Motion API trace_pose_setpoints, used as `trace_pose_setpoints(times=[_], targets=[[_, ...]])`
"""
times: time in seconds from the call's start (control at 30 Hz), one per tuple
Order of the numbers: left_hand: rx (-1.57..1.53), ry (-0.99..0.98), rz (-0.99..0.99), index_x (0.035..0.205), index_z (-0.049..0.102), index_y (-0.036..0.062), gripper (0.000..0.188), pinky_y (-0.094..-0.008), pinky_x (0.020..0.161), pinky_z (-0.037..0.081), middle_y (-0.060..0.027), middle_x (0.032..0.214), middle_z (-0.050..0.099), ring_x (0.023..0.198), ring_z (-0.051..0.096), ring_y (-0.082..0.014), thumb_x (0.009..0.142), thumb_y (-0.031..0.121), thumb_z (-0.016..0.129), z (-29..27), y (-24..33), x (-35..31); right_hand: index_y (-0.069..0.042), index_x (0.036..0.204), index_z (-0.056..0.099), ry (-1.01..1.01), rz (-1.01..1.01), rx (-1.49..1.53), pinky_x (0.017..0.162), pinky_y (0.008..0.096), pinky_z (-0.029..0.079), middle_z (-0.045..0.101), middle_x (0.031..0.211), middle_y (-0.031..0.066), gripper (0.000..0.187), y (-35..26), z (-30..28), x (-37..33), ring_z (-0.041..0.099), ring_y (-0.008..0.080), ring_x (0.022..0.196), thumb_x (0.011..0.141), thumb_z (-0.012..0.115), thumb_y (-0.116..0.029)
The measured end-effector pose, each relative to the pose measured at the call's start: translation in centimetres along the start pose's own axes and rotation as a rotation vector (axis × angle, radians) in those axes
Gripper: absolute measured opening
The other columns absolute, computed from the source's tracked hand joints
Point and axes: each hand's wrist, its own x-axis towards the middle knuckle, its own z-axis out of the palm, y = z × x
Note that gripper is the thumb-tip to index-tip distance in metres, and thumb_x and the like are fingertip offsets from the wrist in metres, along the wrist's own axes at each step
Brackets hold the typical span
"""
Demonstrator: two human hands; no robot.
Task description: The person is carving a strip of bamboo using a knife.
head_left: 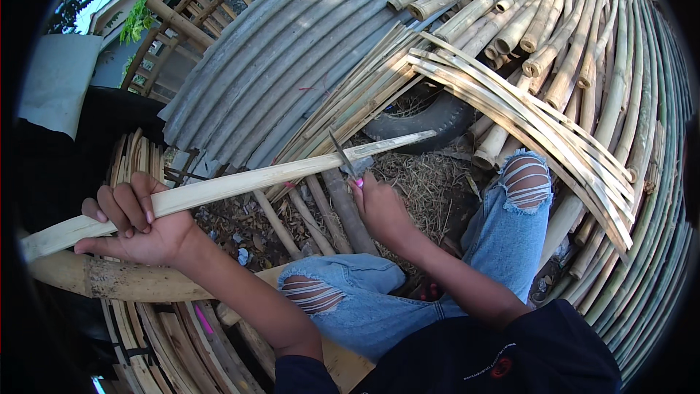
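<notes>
Over on the left, fingers curled across the top and thumb stretched out below, the left hand point(146, 222) has a pale bamboo strip point(248, 181) in its grasp. Across to the right hand point(383, 211), and it's closed round a knife point(341, 152), the handle mostly hidden in the fist, the blade standing across the strip toward its narrow far end; whether the edge bites in, you can't tell from this angle. That strip runs slantwise in front of the person, from the lower left up to a tip that shows against a black tyre point(452, 118). Just below, bent knees show through ripped blue jeans point(503, 241), and beneath the left forearm lies a thick bamboo pole point(153, 281). Between the arms, sticks point(346, 215) lie beside dry straw point(430, 190). Farther out, one bundle of split strips point(357, 102) slants by the grey corrugated sheets point(270, 51), while a second stack of strips point(525, 113) lies over round bamboo poles point(554, 44), a big heap fanning down the right. More split pieces point(160, 335) fill the lower left, and up top stands a bamboo fence point(219, 0).
</notes>
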Motion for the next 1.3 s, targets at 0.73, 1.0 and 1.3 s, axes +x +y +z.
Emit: trace_pose_setpoints(times=[0.73, 1.0, 1.3], targets=[[-0.249, -0.2, -0.054, 0.066, 0.033, 0.0194, 0.046, -0.0139, 0.036, 0.018, 0.0103, 0.041, 0.027, 0.032, 0.02, 0.0024, 0.078, 0.055, 0.059, 1.2, -0.3, 0.9, 0.007, 0.077, 0.054, -0.103, 0.277, 0.255, 0.065, 0.0491, 0.044, 0.055, 0.07, 0.0297, 0.025, 7.7, -0.6, 3.3, 0.056, 0.0455, 0.074, 0.087, 0.048, -0.015], [-0.344, -0.143, -0.068, 0.066, 0.032, 0.0189, 0.046, -0.015, 0.034, 0.019, 0.0088, 0.041, 0.027, 0.031, 0.021, 0.0008, 0.081, 0.055, 0.055, -1.6, -0.5, 0.5, 0.009, 0.082, 0.057, 0.042, 0.338, -0.09, 0.063, 0.0497, 0.044, 0.058, 0.072, 0.0287, 0.03, 15.7, -1.2, 2.0, 0.058, 0.0445, 0.072, 0.087, 0.054, -0.021], [-0.158, -0.08, 0.028, 0.07, 0.033, 0.0166, 0.047, -0.0153, 0.034, 0.019, 0.0081, 0.04, 0.028, 0.03, 0.023, 0.0005, 0.084, 0.059, 0.047, 1.4, -0.1, -0.9, 0.006, 0.078, 0.05, 0.056, 0.117, 0.194, 0.061, 0.0486, 0.039, 0.053, 0.069, 0.0283, 0.039, 3.6, -3.6, 0.4, 0.053, 0.045, 0.07, 0.093, 0.043, -0.029]])
